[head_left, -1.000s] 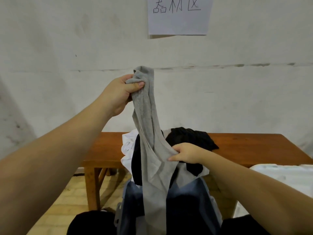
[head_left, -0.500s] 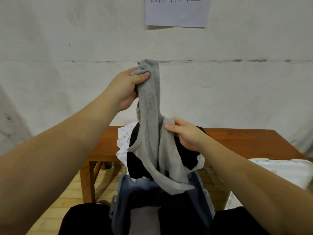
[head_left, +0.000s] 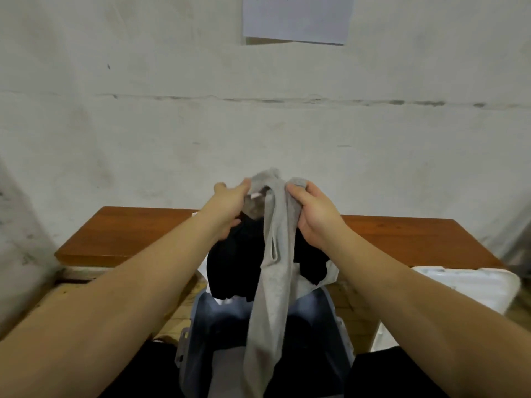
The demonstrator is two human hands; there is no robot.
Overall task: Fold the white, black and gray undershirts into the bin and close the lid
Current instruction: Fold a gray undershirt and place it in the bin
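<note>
The gray undershirt [head_left: 273,282] hangs in front of me, bunched at its top. My left hand [head_left: 230,205] holds one shoulder strap and my right hand [head_left: 313,214] grips the other, the two hands close together. Its lower end dangles into the blue-gray bin [head_left: 330,320] below. The black undershirt [head_left: 232,265] lies on the near edge of the wooden table [head_left: 129,234], draped over its front. A white undershirt [head_left: 330,275] peeks out from under the black one. The bin's white lid [head_left: 465,285] lies to the right.
A pale concrete wall [head_left: 143,124] stands behind the table, with a paper sign [head_left: 296,18] taped high up. Wooden floorboards [head_left: 172,308] show beneath the table. Dark cloth [head_left: 149,369] covers my lap on both sides of the bin.
My left hand has come down with the strap to meet my right hand, which rose a little. The gray undershirt now hangs lower, reaching into the bin. My view tilted down.
</note>
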